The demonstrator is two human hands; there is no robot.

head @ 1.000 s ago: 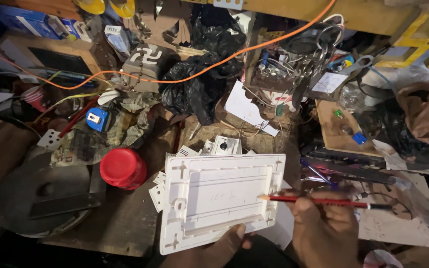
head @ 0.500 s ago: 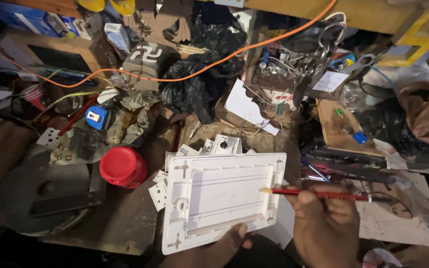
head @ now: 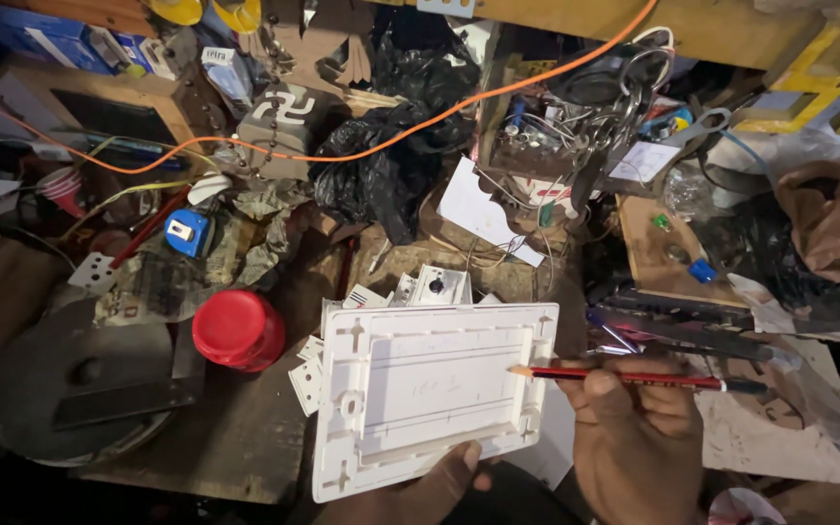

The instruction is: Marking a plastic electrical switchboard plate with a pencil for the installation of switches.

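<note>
Gripping a red pencil (head: 634, 377), right hand (head: 634, 442) closed around the shaft, lead tip at the right edge of a white plastic switch plate (head: 430, 399). Left hand (head: 430, 486) supports the plate's lower edge, thumb on top, fingers hidden beneath; grip extent unclear. Plate lies on cluttered tabletop (head: 226, 447), beside a red lid (head: 237, 329). Faint pencil marks on plate illegible.

White plastic plate (head: 430, 394), red-and-black pencil (head: 634, 377), red round lid (head: 237, 329), orange cable (head: 420, 131), black plastic bag (head: 381, 175), small blue box (head: 187, 233) were noted.
</note>
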